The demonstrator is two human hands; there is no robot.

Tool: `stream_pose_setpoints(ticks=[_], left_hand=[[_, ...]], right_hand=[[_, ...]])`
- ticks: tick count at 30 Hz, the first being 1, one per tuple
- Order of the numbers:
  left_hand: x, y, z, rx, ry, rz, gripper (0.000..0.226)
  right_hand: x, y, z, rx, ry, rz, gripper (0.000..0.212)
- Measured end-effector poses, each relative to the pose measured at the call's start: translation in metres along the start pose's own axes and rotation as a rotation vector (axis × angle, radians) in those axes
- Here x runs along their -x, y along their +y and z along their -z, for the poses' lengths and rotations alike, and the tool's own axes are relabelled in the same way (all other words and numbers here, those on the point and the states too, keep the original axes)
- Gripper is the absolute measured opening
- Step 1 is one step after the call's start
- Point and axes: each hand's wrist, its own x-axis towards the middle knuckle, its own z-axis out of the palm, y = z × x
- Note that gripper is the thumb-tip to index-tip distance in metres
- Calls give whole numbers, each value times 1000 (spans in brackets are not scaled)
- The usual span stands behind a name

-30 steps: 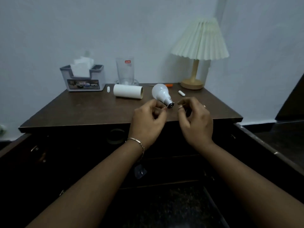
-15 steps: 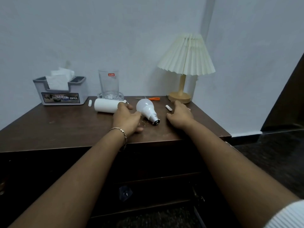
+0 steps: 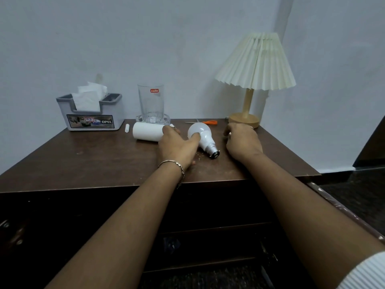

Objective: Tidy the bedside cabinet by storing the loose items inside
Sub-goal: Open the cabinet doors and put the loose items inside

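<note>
The dark wooden bedside cabinet (image 3: 93,159) carries loose items. A white roll (image 3: 145,133) lies on its side beside a white light bulb (image 3: 205,134) whose metal base points toward me. My left hand (image 3: 177,147) rests palm down between them, fingers on the roll's end and thumb against the bulb. My right hand (image 3: 242,140) sits right of the bulb, its fingers curled down over a small white stick that shows only as a sliver. Another small white stick (image 3: 127,128) lies left of the roll. Orange-handled scissors (image 3: 209,122) lie behind the bulb.
A tissue box (image 3: 91,113) stands at the back left, a tall glass (image 3: 151,103) on a glass dish in the middle, a pleated lamp (image 3: 256,63) at the back right. Dark drawer fronts (image 3: 208,236) lie below the top. Walls close off the back and right.
Both hands moved from in front of the cabinet edge onto the top. The left reached the roll and bulb; the right slid over the small white stick.
</note>
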Motion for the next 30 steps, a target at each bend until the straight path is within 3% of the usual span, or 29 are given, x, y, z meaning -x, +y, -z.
stream_pose_setpoints(ticks=[4,7,12,19,24,30], left_hand=[[1,7,-7,-271,-6,-92,87],[6,14,-10,-411,-65,-111,95],[9,17,-12,-498,-93,-136,81],[12,16,-3,-509,-101,-141,43],[11,13,9,-175,-229,-3,22],[33,9,44,122,-371,142,27]], right_hand=[[3,1,3,-76,52,-8,14],[6,3,7,-221,55,-87,16],[11,12,12,-527,55,-253,21],[22,15,14,-680,47,-294,19],[31,15,17,-841,38,-319,17],[61,3,34,-1187,163,-282,14]])
